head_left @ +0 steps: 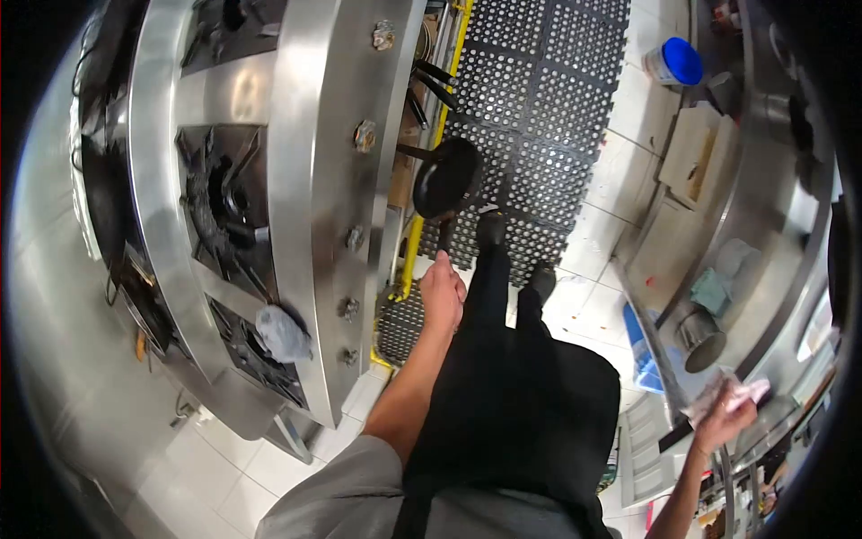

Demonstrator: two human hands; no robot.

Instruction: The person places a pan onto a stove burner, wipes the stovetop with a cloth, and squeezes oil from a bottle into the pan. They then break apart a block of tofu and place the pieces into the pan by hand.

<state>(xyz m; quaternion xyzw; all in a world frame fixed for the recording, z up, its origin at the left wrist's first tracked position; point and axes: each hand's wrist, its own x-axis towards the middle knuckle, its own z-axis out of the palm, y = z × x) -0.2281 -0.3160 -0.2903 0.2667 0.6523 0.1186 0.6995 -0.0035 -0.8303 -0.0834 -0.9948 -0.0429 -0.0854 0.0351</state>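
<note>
Lengthwise, the frying pan (447, 180) points forward, handle in the left hand (442, 295).

Steel stove (294, 180) with black grates (226, 193), a crumpled grey cloth (283, 334) (or something cloth-like) on top

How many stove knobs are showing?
5, along the stove front: top knob, second knob, third knob, fourth knob and bottom knob. More may be out of view.
</note>
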